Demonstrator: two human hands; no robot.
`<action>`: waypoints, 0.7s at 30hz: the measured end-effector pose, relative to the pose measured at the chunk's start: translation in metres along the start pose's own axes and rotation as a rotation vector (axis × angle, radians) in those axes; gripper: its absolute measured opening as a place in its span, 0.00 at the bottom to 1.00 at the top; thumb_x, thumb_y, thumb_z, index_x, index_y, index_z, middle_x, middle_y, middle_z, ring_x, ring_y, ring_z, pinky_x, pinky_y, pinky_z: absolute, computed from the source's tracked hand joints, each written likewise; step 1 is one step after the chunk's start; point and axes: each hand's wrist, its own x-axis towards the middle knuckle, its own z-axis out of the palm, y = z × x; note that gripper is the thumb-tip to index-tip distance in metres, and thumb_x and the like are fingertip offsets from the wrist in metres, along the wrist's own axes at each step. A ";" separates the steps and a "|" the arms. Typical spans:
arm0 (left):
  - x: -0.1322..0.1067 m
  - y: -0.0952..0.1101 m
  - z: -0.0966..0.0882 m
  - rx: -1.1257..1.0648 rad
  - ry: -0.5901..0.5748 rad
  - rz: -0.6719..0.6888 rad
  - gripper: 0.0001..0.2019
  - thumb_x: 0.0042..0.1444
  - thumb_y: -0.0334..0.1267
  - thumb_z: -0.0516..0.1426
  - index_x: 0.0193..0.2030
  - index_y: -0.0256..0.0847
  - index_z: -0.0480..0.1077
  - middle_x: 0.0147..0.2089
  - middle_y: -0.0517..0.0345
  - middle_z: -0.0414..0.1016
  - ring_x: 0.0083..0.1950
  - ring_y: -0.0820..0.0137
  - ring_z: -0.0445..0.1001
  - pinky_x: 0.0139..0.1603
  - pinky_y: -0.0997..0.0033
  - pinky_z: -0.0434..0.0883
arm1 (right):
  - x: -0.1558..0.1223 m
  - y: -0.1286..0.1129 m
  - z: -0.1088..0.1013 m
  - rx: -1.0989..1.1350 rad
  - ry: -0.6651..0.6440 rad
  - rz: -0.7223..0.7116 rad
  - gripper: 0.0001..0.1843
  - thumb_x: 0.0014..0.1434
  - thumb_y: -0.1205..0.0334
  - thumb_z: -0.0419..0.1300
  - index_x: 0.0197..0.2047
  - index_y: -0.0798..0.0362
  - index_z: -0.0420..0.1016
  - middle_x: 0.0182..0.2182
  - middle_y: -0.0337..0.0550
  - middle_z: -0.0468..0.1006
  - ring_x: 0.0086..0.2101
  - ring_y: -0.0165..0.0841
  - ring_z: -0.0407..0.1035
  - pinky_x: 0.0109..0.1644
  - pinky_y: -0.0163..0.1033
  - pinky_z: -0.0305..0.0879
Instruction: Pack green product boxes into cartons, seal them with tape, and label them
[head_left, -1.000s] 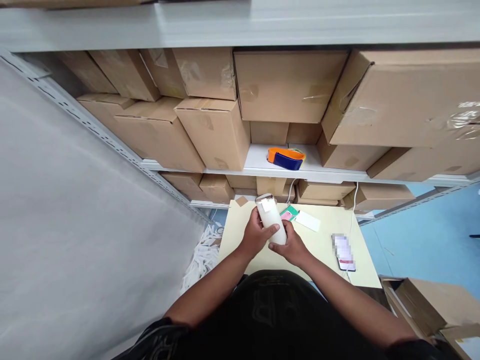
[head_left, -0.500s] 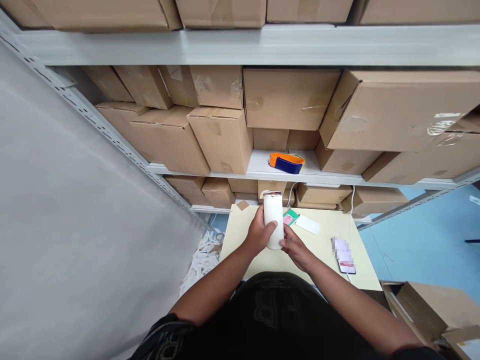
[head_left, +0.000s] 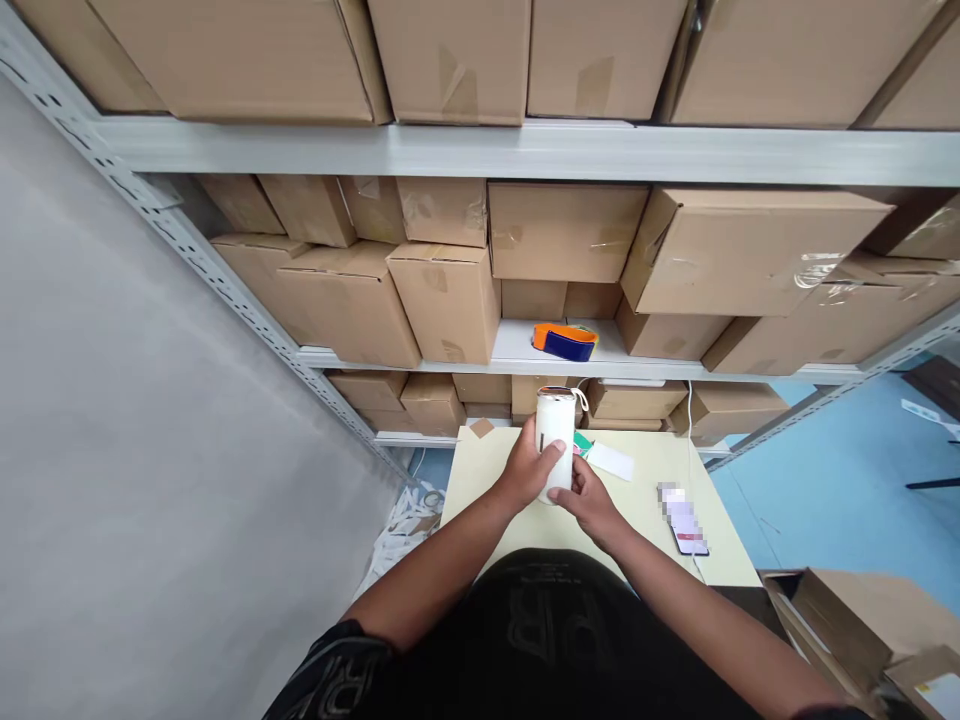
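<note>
Both hands hold a white cylindrical bottle upright above a pale yellow table. My left hand wraps round its left side and my right hand grips its lower end from the right. A thin cord hangs from the bottle's top. Just behind it on the table lie a white card and a green and pink packet, partly hidden by the bottle.
A phone on a white cable lies at the table's right. Metal shelving packed with cardboard boxes rises behind; an orange and blue tape dispenser sits in a gap. Paper strips litter the floor left; an open carton stands right.
The bottle has been turned from tilted to upright and raised slightly. My head has tipped up, so more of the upper shelves shows.
</note>
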 end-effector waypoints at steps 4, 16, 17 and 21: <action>0.005 0.004 0.002 -0.049 0.008 0.000 0.30 0.53 0.51 0.66 0.58 0.42 0.64 0.54 0.48 0.77 0.55 0.56 0.77 0.52 0.59 0.74 | 0.002 0.002 -0.007 -0.039 0.044 -0.067 0.35 0.53 0.45 0.72 0.60 0.47 0.67 0.52 0.47 0.77 0.52 0.45 0.72 0.56 0.50 0.71; 0.013 0.007 0.012 -0.032 0.068 -0.023 0.30 0.61 0.53 0.59 0.65 0.45 0.59 0.59 0.48 0.76 0.56 0.58 0.77 0.53 0.59 0.75 | 0.001 -0.008 -0.014 0.145 -0.080 0.027 0.32 0.59 0.40 0.66 0.60 0.47 0.70 0.52 0.50 0.78 0.51 0.46 0.73 0.55 0.52 0.72; 0.014 0.006 0.013 -0.047 0.069 -0.026 0.28 0.63 0.53 0.56 0.66 0.45 0.59 0.59 0.48 0.76 0.56 0.59 0.77 0.53 0.59 0.75 | 0.001 -0.007 -0.014 0.183 -0.104 0.055 0.31 0.60 0.40 0.66 0.60 0.48 0.70 0.52 0.50 0.78 0.51 0.46 0.74 0.55 0.53 0.72; 0.016 0.006 0.016 -0.037 0.003 -0.035 0.27 0.64 0.55 0.56 0.64 0.43 0.63 0.54 0.49 0.78 0.53 0.58 0.77 0.52 0.58 0.75 | -0.001 -0.001 -0.014 0.163 -0.041 0.006 0.36 0.51 0.45 0.75 0.58 0.48 0.69 0.52 0.49 0.78 0.52 0.45 0.72 0.57 0.51 0.70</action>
